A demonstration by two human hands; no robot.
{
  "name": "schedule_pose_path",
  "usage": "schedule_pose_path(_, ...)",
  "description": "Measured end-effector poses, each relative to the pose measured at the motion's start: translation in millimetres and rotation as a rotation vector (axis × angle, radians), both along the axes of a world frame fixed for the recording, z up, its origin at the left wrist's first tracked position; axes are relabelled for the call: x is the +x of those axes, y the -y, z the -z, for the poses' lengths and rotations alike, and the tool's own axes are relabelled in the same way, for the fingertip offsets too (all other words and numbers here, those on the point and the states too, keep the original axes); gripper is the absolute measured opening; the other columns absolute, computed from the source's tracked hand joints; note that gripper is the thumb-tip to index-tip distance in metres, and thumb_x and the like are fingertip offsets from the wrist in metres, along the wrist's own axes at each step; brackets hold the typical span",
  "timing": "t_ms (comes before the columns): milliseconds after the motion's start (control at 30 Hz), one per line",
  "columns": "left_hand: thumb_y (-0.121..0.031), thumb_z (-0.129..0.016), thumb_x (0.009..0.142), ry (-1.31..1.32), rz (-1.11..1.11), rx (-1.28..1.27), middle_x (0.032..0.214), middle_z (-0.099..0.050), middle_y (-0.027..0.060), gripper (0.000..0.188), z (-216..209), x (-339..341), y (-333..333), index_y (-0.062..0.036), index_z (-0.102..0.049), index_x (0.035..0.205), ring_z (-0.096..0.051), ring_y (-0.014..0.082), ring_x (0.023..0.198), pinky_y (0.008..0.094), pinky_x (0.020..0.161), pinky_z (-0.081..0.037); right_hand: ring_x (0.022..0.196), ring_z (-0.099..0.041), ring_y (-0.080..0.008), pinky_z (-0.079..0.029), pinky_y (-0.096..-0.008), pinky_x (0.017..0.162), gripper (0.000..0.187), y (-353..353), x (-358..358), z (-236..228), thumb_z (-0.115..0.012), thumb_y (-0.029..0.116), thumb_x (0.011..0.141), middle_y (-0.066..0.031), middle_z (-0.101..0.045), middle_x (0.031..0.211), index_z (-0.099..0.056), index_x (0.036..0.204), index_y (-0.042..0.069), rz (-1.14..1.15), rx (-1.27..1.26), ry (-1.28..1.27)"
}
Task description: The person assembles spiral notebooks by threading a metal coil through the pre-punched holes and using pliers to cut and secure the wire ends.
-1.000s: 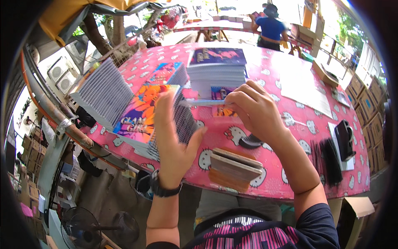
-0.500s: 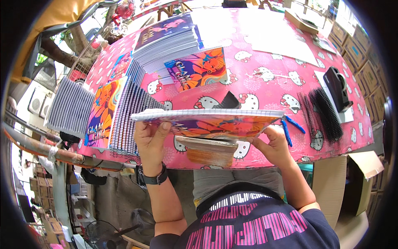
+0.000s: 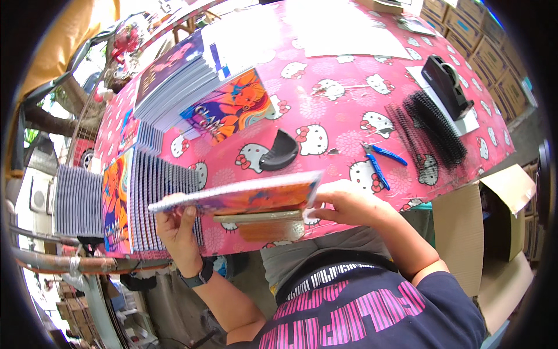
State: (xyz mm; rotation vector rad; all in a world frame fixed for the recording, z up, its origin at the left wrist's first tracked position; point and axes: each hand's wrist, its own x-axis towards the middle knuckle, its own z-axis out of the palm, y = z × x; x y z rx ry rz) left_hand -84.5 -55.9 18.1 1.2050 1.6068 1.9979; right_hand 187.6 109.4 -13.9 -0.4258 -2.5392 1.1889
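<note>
A notebook (image 3: 250,195) with a bright illustrated cover is tilted nearly edge-on above the table's near side. My left hand (image 3: 179,232) grips its left end, thumb on the cover. At the right end, the fingers of my right hand (image 3: 349,203) close around the edge, their tips partly hidden. Under the notebook, a wooden block (image 3: 270,228) sits by the table edge. Beyond it lies a black curved piece (image 3: 280,152). Blue-handled nippers (image 3: 381,164) rest spread on the cloth, right of the notebook.
Stacks of coil-bound notebooks (image 3: 157,198) stand at left, with a taller pile (image 3: 174,87) behind and a single notebook (image 3: 228,107) against it. Black plastic coils (image 3: 435,131) and a black punch-like tool (image 3: 447,87) lie at right. An open carton (image 3: 505,198) stands beside the table.
My hands and the notebook have moved left and nearer, its left end now lower. The right hand has shifted in toward the block's end. The view has turned, showing more of the black piece.
</note>
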Motion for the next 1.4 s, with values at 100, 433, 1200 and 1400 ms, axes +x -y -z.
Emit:
schedule_pose_path(100, -0.007, -0.065, 0.086, 0.142, 0.031, -0.01, 0.099, -0.061, 0.0078, 0.031, 37, -17, 15, 0.0005, -0.055, 0.114, -0.057, 0.0146, 0.092, 0.0287, 0.086, -0.044, 0.072, -0.065, -0.0243, -0.05, -0.0368, 0.066, 0.015, -32, 24, 11, -0.068, 0.017, 0.081, -0.0126, -0.065, 0.078, -0.066, 0.088, 0.004, 0.33, 0.013, -0.111)
schedule_pose_path(433, -0.016, -0.051, 0.093, 0.322, -0.145, -0.05, 0.099, -0.065, 0.013, 0.031, 39, 3, -8, 0.0013, -0.054, 0.118, -0.058, 0.0176, 0.095, 0.029, 0.084, -0.044, 0.094, -0.061, -0.0305, -0.049, -0.0403, 0.083, 0.024, -136, 111, 71, -0.07, 0.023, 0.08, -0.0141, -0.063, 0.095, -0.063, 0.094, 0.005, 1.066, 0.422, 0.465)
schedule_pose_path(1200, -0.034, -0.07, 0.077, -0.993, -0.303, -0.38, 0.109, -0.062, -0.0057, 0.031, 27, 130, -49, -0.02, -0.068, 0.104, -0.047, 0.0222, 0.121, 0.067, 0.105, 0.01, 0.072, -0.059, -0.0194, -0.046, -0.0302, 0.064, 0.019, 2, 9, -23, -0.069, 0.003, 0.08, -0.0076, -0.062, 0.082, -0.067, 0.1, 0.003, 0.153, -0.145, -0.323)
schedule_pose_path(1400, -0.032, -0.071, 0.078, -0.992, -0.28, -0.361, 0.1, -0.064, -0.0011, 0.035, 21, 132, -50, -0.0159, -0.068, 0.108, -0.051, 0.0223, 0.117, 0.0655, 0.107, 0.005, 0.08, -0.061, -0.0241, -0.049, -0.033, 0.068, 0.016, -3, 0, -28, -0.068, 0.004, 0.08, -0.0084, -0.06, 0.087, -0.065, 0.095, 0.006, 0.109, -0.07, -0.382)
